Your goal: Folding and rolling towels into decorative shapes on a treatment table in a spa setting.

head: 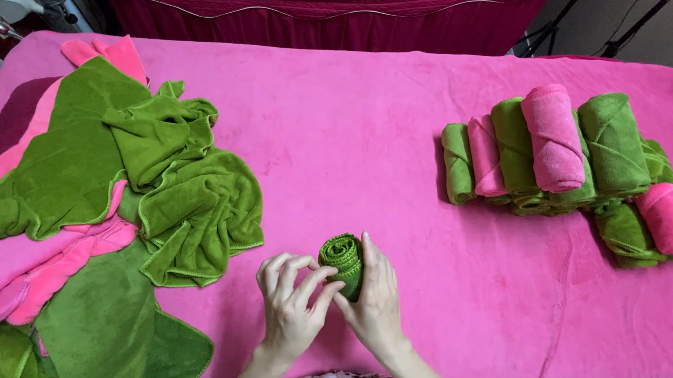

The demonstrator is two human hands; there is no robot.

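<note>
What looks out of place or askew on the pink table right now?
Nothing is spilled or damaged. The rolled towels are stacked unevenly, and one pink roll at the right end lies angled away from the rest. The loose towels sit in a rumpled heap. Both hands, left hand and right hand, hold a green roll.

Pink-covered bed (363,124), loose green and pink towels (116,196) at left, rolled towels (563,157) at right

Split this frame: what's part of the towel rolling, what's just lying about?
In the job:
- rolled green terry towel, gripped by left hand and right hand
- loose heap of green and pink towels
- stack of rolled green and pink towels
- pink plush table cover

Lying about:
- black stand legs, top right
- dark red draped bed behind
</note>
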